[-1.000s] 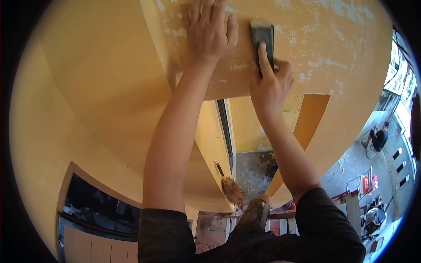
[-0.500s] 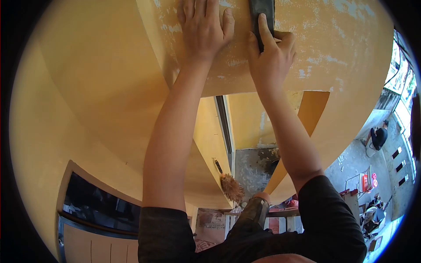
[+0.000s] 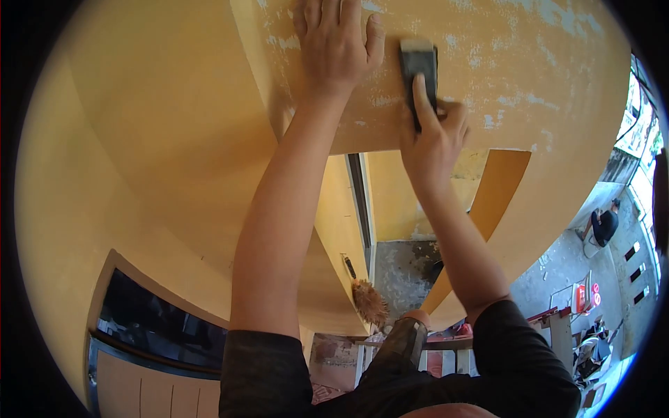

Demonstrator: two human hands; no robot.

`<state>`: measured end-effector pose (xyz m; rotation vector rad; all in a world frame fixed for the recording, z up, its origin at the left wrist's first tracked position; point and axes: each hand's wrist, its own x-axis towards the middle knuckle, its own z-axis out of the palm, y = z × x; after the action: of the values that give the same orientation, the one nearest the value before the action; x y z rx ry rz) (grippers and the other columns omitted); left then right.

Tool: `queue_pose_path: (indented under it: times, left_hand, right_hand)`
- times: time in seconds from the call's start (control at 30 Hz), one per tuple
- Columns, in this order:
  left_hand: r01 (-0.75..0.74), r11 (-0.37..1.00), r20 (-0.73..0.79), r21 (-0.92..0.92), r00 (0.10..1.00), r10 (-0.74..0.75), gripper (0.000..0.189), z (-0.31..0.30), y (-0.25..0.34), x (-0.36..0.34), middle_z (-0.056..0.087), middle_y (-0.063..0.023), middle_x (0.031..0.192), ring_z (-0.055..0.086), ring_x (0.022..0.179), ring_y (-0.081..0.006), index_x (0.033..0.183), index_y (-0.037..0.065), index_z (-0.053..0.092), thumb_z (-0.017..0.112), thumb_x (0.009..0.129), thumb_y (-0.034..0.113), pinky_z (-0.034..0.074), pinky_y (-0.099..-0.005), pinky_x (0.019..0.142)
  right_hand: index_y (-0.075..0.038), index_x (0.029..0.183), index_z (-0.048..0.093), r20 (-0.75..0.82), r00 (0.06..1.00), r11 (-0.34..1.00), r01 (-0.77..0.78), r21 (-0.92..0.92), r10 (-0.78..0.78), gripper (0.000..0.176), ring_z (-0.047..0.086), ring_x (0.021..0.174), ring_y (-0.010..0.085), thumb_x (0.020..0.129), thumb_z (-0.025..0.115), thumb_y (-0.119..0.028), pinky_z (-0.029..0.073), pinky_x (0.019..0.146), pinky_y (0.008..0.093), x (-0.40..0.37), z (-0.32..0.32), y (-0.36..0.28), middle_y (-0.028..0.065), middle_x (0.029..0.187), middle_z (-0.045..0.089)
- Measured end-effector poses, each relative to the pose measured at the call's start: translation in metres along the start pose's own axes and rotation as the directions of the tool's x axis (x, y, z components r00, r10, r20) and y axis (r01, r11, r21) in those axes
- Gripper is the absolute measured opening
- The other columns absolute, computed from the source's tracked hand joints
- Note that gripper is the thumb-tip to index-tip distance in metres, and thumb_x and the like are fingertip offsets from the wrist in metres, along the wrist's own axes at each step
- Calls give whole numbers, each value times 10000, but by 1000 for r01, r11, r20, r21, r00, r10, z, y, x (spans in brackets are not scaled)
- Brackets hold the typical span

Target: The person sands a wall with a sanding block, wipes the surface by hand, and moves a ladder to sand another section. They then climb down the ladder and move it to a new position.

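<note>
My left hand (image 3: 336, 52) rests flat against the orange-yellow wall (image 3: 474, 83), fingers stretched toward the top edge and thumb apart. My right hand (image 3: 433, 139) grips a dark scraper (image 3: 419, 70), with the index finger laid along its flat face. The scraper's pale far end points up the wall. Whitish patches are scattered over the wall around it. How firmly the blade touches the surface is hard to tell.
Below the wall section is an opening (image 3: 401, 195) with a vertical frame. A feather duster (image 3: 369, 299) hangs by the inner edge. A dark window (image 3: 160, 320) sits lower left. At right, a person (image 3: 603, 224) sits low, near red items (image 3: 587, 298) and piled things.
My right hand and the scraper have come down the wall, so the scraper's pale end now shows. My left hand stays on the wall while the view shifts slightly.
</note>
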<state>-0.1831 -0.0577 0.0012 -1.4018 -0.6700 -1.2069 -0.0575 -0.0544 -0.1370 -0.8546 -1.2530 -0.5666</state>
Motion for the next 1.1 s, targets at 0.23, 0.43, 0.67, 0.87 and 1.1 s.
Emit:
queue_pose_path:
  times: [0.23, 0.43, 0.67, 0.87, 1.1]
  left_hand:
    - [-11, 1000, -1, -26, 1000, 11, 389, 0, -2, 0, 498, -221, 1304, 454, 1228, -408, 1200, -3, 529, 513, 874, 208, 313, -525, 1054]
    - [5, 997, -21, -83, 1000, -7, 397, 4, -3, -3, 500, -214, 1305, 456, 1227, -407, 1205, 1, 520, 516, 858, 194, 309, -527, 1057]
    - [-23, 1000, -18, -10, 1000, 23, 410, 3, -5, -3, 495, -222, 1302, 450, 1231, -406, 1213, -1, 512, 519, 864, 214, 298, -528, 1065]
    - [-34, 999, -20, -37, 999, 34, 430, 3, -3, -1, 495, -227, 1294, 454, 1227, -406, 1214, -10, 512, 532, 872, 251, 302, -525, 1064]
    - [-30, 997, -30, -65, 999, 28, 458, 5, -6, -3, 481, -224, 1313, 444, 1242, -400, 1249, -5, 493, 530, 875, 256, 298, -527, 1066]
  right_hand:
    - [-202, 1213, 683, -20, 999, 998, 37, -54, -38, 399, 496, 852, 266, 818, 697, -255, 344, 791, 394, 1, -5, 4, 87, 929, 520]
    - [-181, 1241, 670, -158, 980, 988, 105, -110, -121, 432, 481, 838, 222, 815, 719, -228, 360, 799, 357, 41, 10, -1, 65, 899, 533]
    - [-187, 1231, 676, 12, 999, 996, 30, -82, -29, 408, 474, 858, 226, 827, 711, -231, 363, 817, 364, 12, 2, -2, 74, 932, 515]
    - [-197, 1252, 659, -11, 1000, 998, 15, -65, -16, 423, 479, 864, 239, 833, 707, -228, 366, 827, 388, -9, -3, -9, 76, 914, 503]
    - [-223, 1267, 644, -161, 982, 995, 90, -35, -94, 455, 486, 863, 279, 814, 688, -244, 351, 776, 396, 20, 14, -7, 97, 963, 524]
